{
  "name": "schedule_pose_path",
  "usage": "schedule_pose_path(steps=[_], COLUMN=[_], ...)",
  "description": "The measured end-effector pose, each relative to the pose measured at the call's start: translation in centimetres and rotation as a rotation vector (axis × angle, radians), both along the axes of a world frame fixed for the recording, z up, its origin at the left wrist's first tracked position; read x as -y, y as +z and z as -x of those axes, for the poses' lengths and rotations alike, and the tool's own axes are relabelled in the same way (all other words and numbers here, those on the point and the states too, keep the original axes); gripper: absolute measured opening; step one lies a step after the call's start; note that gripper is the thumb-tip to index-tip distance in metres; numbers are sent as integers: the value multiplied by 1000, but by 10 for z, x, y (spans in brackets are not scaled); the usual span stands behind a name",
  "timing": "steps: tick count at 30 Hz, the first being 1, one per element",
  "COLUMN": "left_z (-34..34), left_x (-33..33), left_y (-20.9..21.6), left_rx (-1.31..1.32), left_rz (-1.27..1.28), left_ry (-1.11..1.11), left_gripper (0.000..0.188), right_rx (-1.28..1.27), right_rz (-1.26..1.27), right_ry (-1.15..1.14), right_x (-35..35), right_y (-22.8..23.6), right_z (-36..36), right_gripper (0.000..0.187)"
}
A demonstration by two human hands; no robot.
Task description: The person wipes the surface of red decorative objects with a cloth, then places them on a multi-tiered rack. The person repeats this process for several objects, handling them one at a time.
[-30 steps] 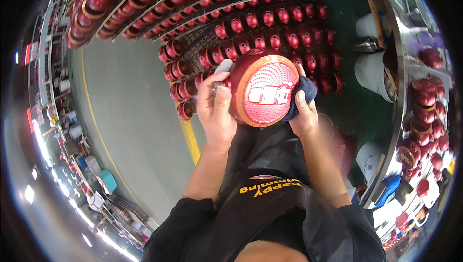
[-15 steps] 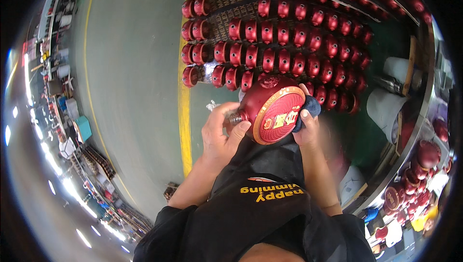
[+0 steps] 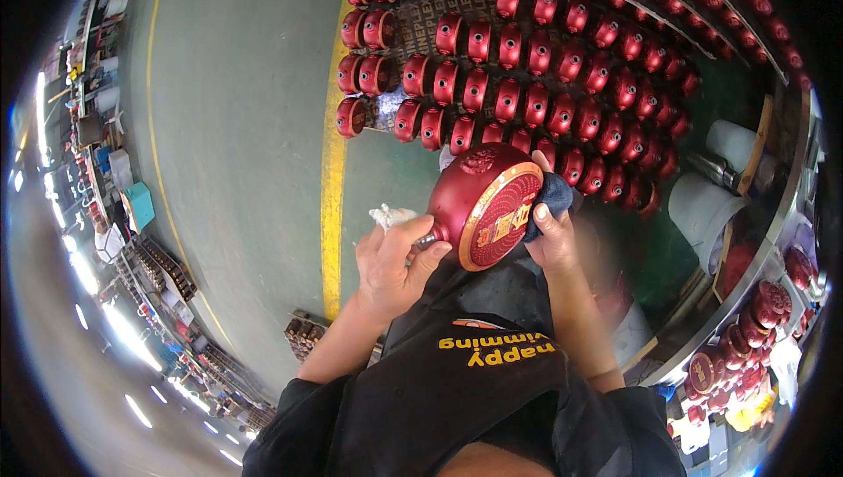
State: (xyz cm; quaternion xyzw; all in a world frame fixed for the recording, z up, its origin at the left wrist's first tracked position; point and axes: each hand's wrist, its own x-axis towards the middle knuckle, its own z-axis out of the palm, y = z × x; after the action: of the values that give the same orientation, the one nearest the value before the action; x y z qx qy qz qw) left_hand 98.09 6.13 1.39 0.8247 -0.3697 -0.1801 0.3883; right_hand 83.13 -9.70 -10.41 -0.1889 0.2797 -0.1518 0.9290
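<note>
A round, flattened dark red bottle (image 3: 470,187) lies tilted between my hands, its gold-rimmed decorated face turned toward me. My left hand (image 3: 386,266) pinches its short neck (image 3: 426,239) between thumb and fingers. Behind those fingers shows a crumpled white cloth or tissue (image 3: 392,215); whether I grip it is partly hidden. My right hand (image 3: 553,242) is closed around a dark blue cloth (image 3: 556,198), pressing it to the bottle's right side.
Several rows of similar red bottles (image 3: 507,101) stand on a low board ahead. White buckets (image 3: 698,214) stand to the right. More red bottles (image 3: 753,328) crowd a surface at the lower right. A yellow line (image 3: 333,196) runs along the green floor at left.
The bottle has turned slightly, its decorated face now angled more to the right. My left hand has moved a little left and down, and more of the white cloth shows. The view has shifted.
</note>
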Motion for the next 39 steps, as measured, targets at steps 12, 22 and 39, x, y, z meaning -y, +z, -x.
schedule_pose_path(steps=[12, 22, 39], left_z=[3, 14, -32], left_x=[-15, -3, -91], left_y=[-7, -12, -80], left_rx=[-18, -303, 184], left_rz=[27, 121, -346], left_ry=[35, 127, 158], left_gripper=[32, 31, 22], right_rx=[-105, 5, -404], right_rz=[42, 10, 83], right_ry=[-90, -142, 213], right_x=[7, 15, -17], right_y=[12, 15, -42], right_z=[3, 25, 94], right_gripper=[79, 85, 73])
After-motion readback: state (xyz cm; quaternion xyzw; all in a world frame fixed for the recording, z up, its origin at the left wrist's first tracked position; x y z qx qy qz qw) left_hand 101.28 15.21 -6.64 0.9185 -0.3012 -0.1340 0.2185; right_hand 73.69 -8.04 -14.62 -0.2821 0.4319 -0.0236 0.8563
